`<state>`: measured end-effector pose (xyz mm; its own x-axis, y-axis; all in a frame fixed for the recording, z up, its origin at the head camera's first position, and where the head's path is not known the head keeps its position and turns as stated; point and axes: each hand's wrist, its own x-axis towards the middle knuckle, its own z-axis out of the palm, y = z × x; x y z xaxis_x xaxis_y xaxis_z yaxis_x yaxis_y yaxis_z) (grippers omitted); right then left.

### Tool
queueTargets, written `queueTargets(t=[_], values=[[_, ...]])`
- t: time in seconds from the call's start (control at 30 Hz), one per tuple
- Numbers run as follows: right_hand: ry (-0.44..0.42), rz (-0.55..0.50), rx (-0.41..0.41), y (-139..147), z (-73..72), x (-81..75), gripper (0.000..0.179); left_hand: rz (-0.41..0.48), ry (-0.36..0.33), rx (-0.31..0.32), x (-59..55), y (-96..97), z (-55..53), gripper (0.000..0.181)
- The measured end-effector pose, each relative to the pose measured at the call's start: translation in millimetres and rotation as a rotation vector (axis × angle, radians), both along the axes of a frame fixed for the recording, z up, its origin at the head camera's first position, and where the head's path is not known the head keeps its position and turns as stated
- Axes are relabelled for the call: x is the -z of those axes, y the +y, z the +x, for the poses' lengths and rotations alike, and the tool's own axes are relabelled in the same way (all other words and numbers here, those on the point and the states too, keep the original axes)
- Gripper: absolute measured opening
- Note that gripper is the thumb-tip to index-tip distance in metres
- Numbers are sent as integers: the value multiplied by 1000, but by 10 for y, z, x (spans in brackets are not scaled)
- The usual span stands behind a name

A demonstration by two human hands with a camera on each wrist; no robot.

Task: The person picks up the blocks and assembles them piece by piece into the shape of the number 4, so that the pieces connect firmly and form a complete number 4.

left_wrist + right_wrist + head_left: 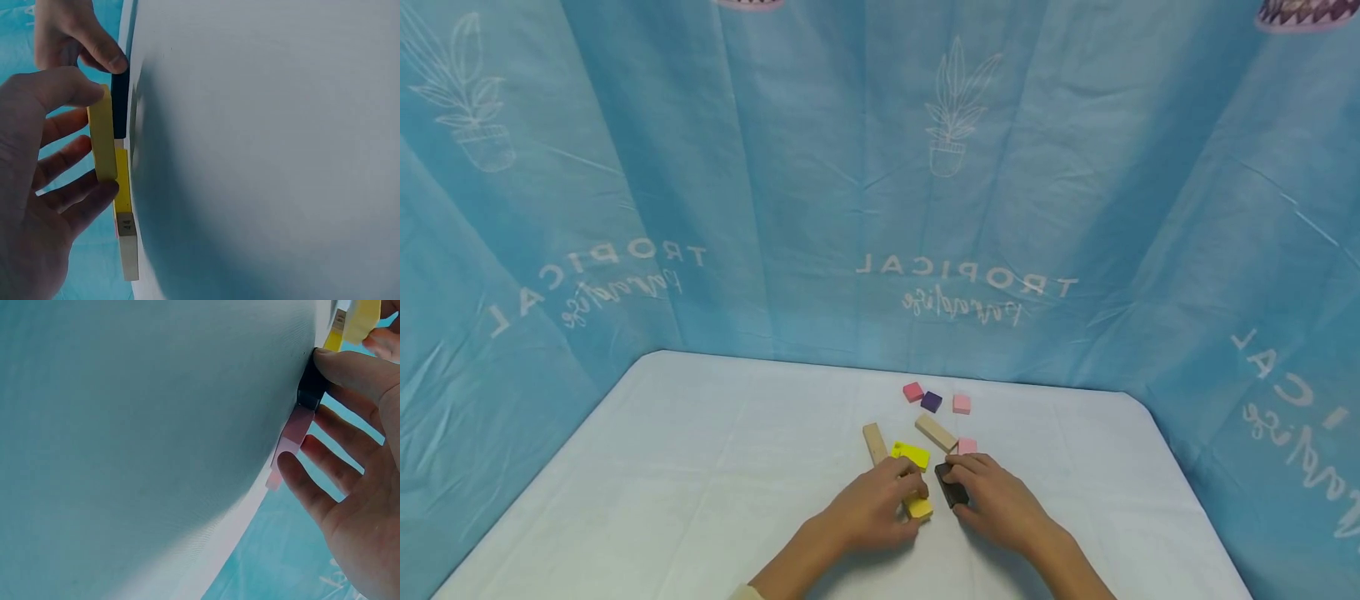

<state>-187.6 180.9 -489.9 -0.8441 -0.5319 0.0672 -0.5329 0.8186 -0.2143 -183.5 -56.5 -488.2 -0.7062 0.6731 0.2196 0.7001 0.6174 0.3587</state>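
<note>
My left hand (876, 504) pinches a yellow block (919, 507) between thumb and fingers. In the left wrist view this yellow block (103, 134) is raised a little off the white cloth. To the right, my right hand (1000, 504) grips a black block (952, 487), which lies low on the table; the right wrist view shows the thumb at one end of the black block (312, 381). A brighter yellow block (912, 455) lies just beyond the left fingers. Beside it is a plain wooden block (874, 442), its near end partly hidden by the left hand.
A second wooden block (936, 432) lies farther back, with a pink block (967, 446) near its right end. Behind are a red-pink block (913, 392), a dark purple block (931, 402) and another pink block (962, 404). A blue curtain (805, 208) surrounds the white-covered table (737, 467).
</note>
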Motion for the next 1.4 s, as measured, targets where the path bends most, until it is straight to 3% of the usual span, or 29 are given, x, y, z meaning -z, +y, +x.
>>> queueTargets(t=[0.2, 0.67, 1.13, 1.4], values=[[-8, 6, 4, -2, 7, -7, 38, 3, -17, 42, -45, -83, 42, 27], [-30, 17, 14, -7, 17, -22, 39, -31, -99, 52, -81, -171, 109, 24], [-50, 22, 36, -12, 22, -19, 40, -73, -114, 172, -42, -200, 230, 23], [-39, 30, 34, -8, 8, 4, 41, -79, -144, 206, -46, -213, 313, 25]])
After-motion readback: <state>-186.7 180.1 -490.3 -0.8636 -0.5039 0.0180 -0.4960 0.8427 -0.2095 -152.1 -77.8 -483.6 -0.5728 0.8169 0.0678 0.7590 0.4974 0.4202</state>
